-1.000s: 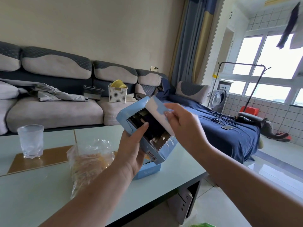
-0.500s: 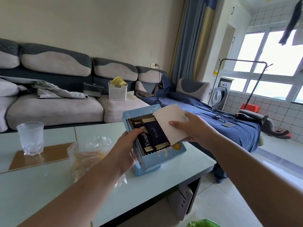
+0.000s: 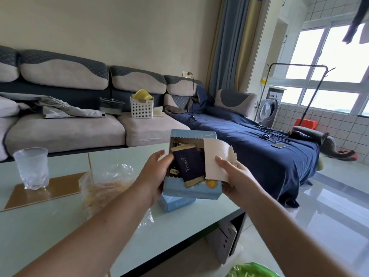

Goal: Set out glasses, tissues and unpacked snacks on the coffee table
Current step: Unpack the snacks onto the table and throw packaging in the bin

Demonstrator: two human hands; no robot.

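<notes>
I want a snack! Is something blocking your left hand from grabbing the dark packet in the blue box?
No. The torn flap is peeled to the right, held by the right hand. The left hand already touches the dark packet in the blue box.

A light blue box [image 3: 192, 189] holds navy packets [image 3: 189, 165] edged in gold (white lettering), beside a blue-draped sofa [image 3: 249, 140] with grey cushions.
</notes>
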